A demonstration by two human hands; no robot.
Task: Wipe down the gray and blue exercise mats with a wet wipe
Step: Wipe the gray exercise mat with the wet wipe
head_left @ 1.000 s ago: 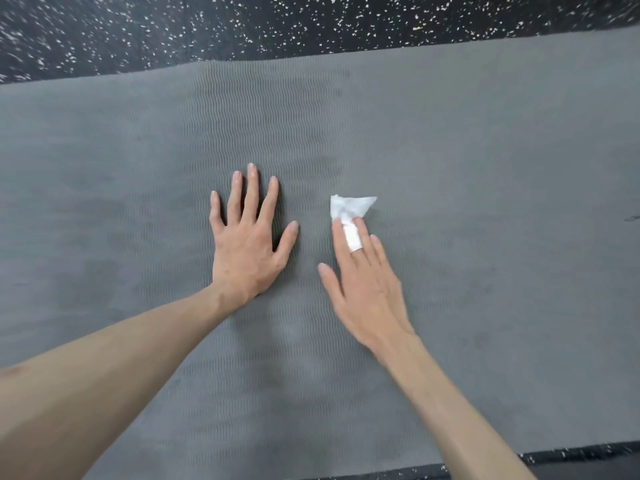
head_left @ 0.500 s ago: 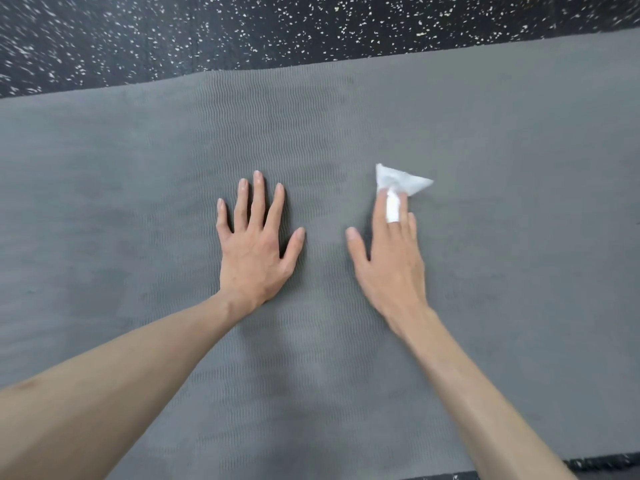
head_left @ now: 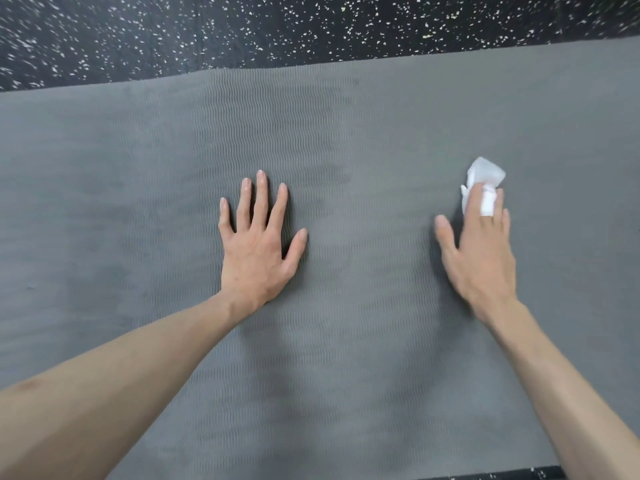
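**Gray mat wipe in progress; blue mat not in view**

I judge the step in hand to be the wiping of the gray mat [head_left: 346, 133], which lies flat on the speckled black floor [head_left: 242, 26] and fills most of the view. My left hand [head_left: 258, 251] rests flat on the mat, fingers straight and spread, holding nothing; I take it as a brace. My right hand [head_left: 479, 251] lies well apart to the right, fingers extended and pressing the white wet wipe [head_left: 485, 178] onto the mat, with a strip of the wipe lapped over one finger.

Next move, in my judgement: carry the stroke on across unwiped areas under even pressure.

Limits: the right hand is blurred, so its hold under the fingers is unclear. The mat's ends are cut off. Which areas are already wiped I cannot tell.
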